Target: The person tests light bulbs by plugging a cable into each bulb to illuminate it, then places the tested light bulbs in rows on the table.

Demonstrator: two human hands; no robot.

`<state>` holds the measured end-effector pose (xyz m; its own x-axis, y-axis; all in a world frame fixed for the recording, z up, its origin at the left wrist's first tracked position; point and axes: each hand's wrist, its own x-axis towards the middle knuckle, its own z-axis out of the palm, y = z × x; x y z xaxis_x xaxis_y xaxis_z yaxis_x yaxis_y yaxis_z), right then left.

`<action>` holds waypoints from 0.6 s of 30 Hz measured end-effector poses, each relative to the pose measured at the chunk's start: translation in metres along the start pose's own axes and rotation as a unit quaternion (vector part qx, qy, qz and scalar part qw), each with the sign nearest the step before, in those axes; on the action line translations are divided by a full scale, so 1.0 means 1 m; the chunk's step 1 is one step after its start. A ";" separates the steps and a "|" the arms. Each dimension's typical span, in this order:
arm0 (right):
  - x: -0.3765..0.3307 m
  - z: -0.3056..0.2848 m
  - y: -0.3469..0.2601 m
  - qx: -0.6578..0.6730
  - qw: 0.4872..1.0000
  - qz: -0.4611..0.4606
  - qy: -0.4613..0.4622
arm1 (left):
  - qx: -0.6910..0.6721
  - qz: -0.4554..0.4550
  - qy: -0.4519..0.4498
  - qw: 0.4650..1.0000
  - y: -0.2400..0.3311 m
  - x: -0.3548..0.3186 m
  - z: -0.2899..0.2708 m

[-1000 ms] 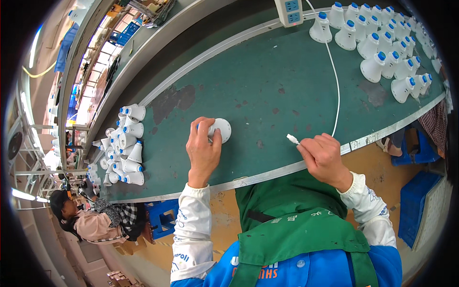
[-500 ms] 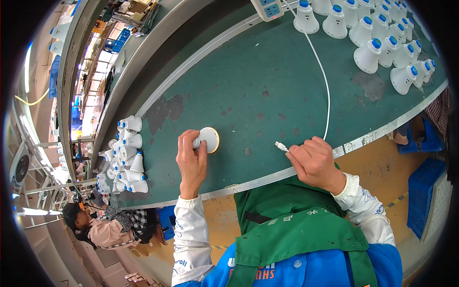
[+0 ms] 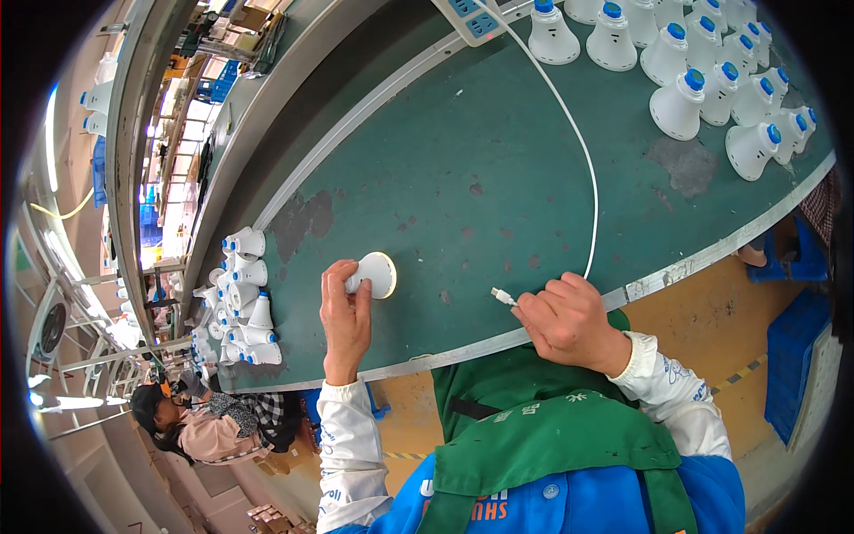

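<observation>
In my left hand [image 3: 345, 313] is a white cone-shaped lamp [image 3: 377, 275], gripped by its narrow end between thumb and fingers. The lamp's wide round rim glows yellowish and faces right, over the green table top. My right hand [image 3: 569, 324] is closed around the end of a white USB cable [image 3: 589, 169]. The cable's plug [image 3: 503, 296] sticks out leftward from the fingertips, apart from the lamp. From my hand the cable curves up to a power strip [image 3: 474, 20] at the table's far edge.
Many white lamps with blue caps [image 3: 678, 105] stand at the far right of the green table [image 3: 427, 205]. More white lamps [image 3: 242, 298] lie piled at its left end. A person [image 3: 213, 427] sits at the lower left. Blue crates [image 3: 794, 365] stand on the floor at right.
Both hands sit slightly farther left and lower in the view, with the lamp and cable still held. Much of the scene has shifted slightly too, as the view itself moved.
</observation>
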<state>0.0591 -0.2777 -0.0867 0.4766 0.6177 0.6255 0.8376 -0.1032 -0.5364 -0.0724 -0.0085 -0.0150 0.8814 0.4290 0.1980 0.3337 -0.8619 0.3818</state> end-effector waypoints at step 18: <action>-0.005 0.001 0.004 0.001 0.999 -0.035 0.013 | -0.164 0.056 -0.051 0.983 0.103 0.133 0.070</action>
<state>0.0596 -0.2805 -0.0920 0.4238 0.6024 0.6764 0.8689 -0.0595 -0.4915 0.1022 -0.0593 -0.0121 0.9413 0.2916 0.1699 0.1210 -0.7615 0.6368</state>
